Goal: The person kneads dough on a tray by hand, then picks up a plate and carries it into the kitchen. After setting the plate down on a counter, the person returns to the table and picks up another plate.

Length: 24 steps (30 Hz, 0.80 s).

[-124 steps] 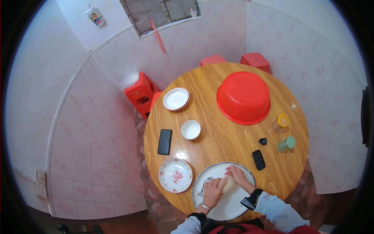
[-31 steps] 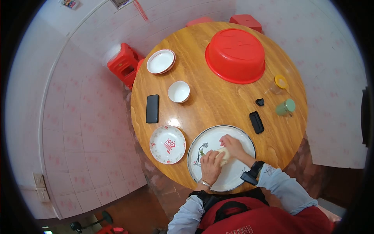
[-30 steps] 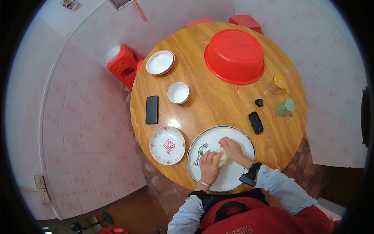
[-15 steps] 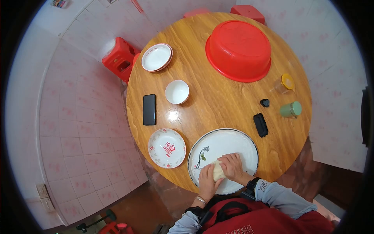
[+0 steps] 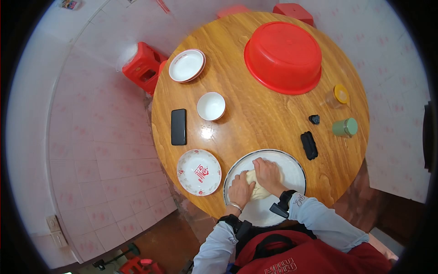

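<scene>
A lump of pale dough (image 5: 258,191) lies on a large white round tray (image 5: 286,201) with a dark rim. My left hand (image 5: 240,189) grips the dough from its left side, the thumb across it. From the upper right, my right hand (image 5: 268,175) presses down on the same lump, fingers curled over its far edge. The hands are close together and cover much of the dough, so its full outline is hidden.
Left of the tray are a patterned dish (image 5: 199,172), a black phone (image 5: 179,127), a white bowl (image 5: 211,106) and stacked plates (image 5: 187,66). An upturned red basin (image 5: 284,57) sits at the back. To the right stand a green jar (image 5: 345,127), a yellow-lidded jar (image 5: 337,96) and a black case (image 5: 309,145).
Both hands have moved forward over the tray, pushing the dough away from my body. The dough looks flatter and more spread. The whole view has shifted slightly.
</scene>
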{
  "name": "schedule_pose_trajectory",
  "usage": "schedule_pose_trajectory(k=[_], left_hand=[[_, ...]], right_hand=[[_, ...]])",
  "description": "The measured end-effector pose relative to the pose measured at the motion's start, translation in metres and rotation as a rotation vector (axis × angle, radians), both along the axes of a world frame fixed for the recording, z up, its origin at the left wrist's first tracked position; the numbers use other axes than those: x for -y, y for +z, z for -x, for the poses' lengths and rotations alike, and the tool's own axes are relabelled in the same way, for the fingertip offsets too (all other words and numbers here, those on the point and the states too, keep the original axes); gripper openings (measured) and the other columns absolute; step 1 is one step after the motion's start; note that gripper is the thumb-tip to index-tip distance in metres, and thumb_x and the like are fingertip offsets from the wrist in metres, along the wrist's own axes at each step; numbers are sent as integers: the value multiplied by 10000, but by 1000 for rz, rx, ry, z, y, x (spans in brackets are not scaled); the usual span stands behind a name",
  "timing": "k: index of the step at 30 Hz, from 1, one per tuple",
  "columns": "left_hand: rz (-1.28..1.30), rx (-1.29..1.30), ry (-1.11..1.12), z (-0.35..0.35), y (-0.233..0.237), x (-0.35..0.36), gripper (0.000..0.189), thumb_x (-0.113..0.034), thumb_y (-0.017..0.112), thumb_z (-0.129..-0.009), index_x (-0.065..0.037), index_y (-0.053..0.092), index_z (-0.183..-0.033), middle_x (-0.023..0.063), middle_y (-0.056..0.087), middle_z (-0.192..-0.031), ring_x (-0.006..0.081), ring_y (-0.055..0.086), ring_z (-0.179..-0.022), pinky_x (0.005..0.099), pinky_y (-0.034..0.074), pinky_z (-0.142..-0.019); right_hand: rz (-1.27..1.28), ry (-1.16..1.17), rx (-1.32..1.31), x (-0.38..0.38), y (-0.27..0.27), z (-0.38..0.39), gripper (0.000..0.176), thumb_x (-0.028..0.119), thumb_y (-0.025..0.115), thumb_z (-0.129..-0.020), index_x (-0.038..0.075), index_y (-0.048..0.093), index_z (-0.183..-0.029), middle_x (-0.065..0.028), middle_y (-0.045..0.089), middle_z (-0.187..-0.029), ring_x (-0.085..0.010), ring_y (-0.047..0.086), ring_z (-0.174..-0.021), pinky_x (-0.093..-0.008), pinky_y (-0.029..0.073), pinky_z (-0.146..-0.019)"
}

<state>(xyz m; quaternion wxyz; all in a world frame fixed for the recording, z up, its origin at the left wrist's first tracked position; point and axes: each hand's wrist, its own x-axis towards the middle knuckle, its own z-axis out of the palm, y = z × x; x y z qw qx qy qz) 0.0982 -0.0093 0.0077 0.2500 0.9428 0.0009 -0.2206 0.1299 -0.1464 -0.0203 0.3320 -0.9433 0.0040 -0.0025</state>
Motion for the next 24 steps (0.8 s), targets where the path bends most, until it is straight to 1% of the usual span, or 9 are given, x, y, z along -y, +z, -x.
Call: schedule_pose_trajectory(k=[4, 7, 9, 13, 15, 16, 17, 20, 24], left_hand=[[4, 122, -6, 8, 1, -1, 553, -303, 725, -799, -116, 524, -1279, 127, 601, -1070, 319, 593, -1002, 457, 508, -805], [149, 253, -11, 25, -3, -7, 571, -311, 729, -799, -101, 525, -1290, 139, 596, -1096, 325, 578, -1031, 456, 487, -835], [325, 389, -70, 35, -4, -12, 588, -329, 725, -807, -81, 517, -1298, 153, 593, -1106, 341, 559, -1049, 448, 453, -886], [564, 273, -43, 67, 7, -22, 589, -315, 742, -801, -67, 517, -1285, 163, 577, -1130, 361, 532, -1071, 444, 418, -929], [506, 321, -70, 86, 11, -15, 608, -291, 768, -784, -47, 510, -1278, 166, 566, -1144, 366, 521, -1082, 441, 414, -946], [500, 326, -73, 94, 12, -11, 636, -276, 793, -761, -30, 507, -1273, 177, 547, -1171, 368, 504, -1108, 443, 410, -956], [502, 324, -76, 99, 14, -11, 636, -276, 793, -761, -30, 507, -1273, 177, 547, -1171, 368, 504, -1108, 443, 410, -956], [387, 256, -59, 112, 21, -10, 691, -252, 812, -750, -16, 464, -1298, 204, 481, -1258, 387, 451, -1163, 449, 375, -1014], [330, 343, -31, 122, 10, 2, 723, -261, 804, -723, -24, 463, -1315, 197, 468, -1298, 400, 450, -1169, 469, 381, -995]], right_hand=[[-22, -35, -9, 4, 2, 3, 216, 260, 542, -956, 67, 612, -887, -137, 657, -731, -343, 627, -710, -465, 450, -641], [-199, -39, 56, 12, 4, 17, 226, 278, 548, -952, 71, 624, -904, -146, 670, -753, -353, 635, -710, -447, 469, -636], [-504, -188, -112, 18, -1, 24, 242, 314, 544, -957, 89, 627, -925, -107, 655, -702, -342, 625, -644, -465, 473, -629], [-532, -149, -249, 28, 24, 45, 225, 289, 530, -966, 88, 628, -947, -112, 641, -680, -352, 623, -635, -464, 482, -634], [-118, 74, -107, 25, 35, 62, 187, 227, 552, -949, 68, 650, -954, -103, 636, -713, -320, 614, -676, -417, 478, -632], [-136, 202, 143, 24, 45, 70, 136, 182, 590, -906, 71, 654, -951, -83, 631, -779, -286, 597, -725, -405, 454, -686], [-134, 198, 141, 24, 51, 76, 136, 182, 590, -906, 71, 654, -951, -83, 631, -779, -286, 597, -725, -405, 454, -686], [-53, 433, 252, 25, 56, 88, 137, 171, 641, -838, 94, 649, -951, -59, 623, -898, -241, 578, -836, -390, 397, -787], [-15, 462, 305, 27, 49, 96, 166, 177, 649, -834, 96, 657, -979, -44, 620, -887, -220, 578, -838, -388, 403, -789]])
